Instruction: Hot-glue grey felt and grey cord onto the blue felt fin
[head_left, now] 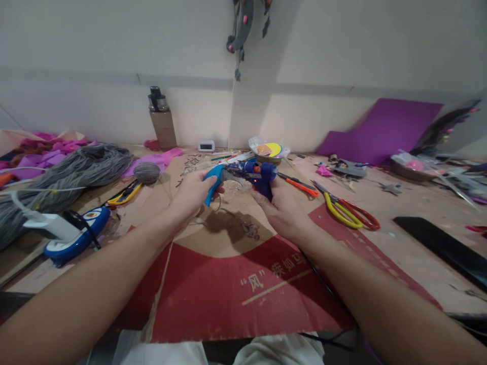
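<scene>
Glue gun (267, 171) dark blue; apparently 1 red light (255, 180).

A purple sheet (388, 129) leans against the wall (182, 50), right of a small white display (206, 146).

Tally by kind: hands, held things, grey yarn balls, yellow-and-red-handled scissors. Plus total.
Hands: 2, left hand and right hand
Held things: 2, light-blue item and glue gun
Grey yarn ball: 1
Yellow-and-red-handled scissors: 1
Total: 6
</scene>
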Available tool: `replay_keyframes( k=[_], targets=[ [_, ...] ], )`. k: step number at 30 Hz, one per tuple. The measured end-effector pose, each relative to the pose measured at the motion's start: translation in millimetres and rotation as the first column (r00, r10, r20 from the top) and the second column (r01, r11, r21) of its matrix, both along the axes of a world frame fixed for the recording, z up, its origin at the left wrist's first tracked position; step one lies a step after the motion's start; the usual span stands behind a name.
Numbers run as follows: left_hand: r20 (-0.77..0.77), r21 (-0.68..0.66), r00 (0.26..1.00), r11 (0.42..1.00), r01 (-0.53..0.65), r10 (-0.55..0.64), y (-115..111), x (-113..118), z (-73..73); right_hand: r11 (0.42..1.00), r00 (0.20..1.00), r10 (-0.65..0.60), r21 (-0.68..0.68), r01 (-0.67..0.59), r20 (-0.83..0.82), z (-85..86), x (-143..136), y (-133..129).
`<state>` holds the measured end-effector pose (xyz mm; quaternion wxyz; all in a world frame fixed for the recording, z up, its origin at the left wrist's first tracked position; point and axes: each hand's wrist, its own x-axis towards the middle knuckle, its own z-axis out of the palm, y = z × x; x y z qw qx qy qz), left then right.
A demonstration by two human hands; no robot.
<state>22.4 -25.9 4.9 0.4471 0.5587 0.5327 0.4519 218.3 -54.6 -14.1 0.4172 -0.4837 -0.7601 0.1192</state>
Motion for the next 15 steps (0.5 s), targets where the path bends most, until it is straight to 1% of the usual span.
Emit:
replay_keyframes(
  k=[5, 8, 11, 15],
  targets=[
    [-0.052, -0.035, 0.998, 0.999, -0.039, 0.037, -6.1, 2.5, 6.8, 1.0, 0.999, 0.008, -0.01, -0.009, -0.034, 0.2, -0.4, 0.2],
    [-0.06, -0.022, 0.998, 0.999, -0.037, 0.036, -6.8, 3.0, 7.6, 1.0, 0.999, 0.0, -0.007, -0.001, -0.046, 0.3, -1.0, -0.3],
    [-0.017, -0.012, 1.0, 1.0, -0.024, 0.024, -4.1, 2.4, 5.1, 1.0, 0.999, -0.003, -0.004, 0.002, -0.047, -0.4, -0.9, -0.4],
    [0.081, 0.0, 0.997, 1.0, 0.002, -0.002, -0.5, 1.9, 1.6, 1.0, 0.999, 0.002, 0.014, -0.002, -0.046, -0.1, -1.2, -0.8]
  ],
)
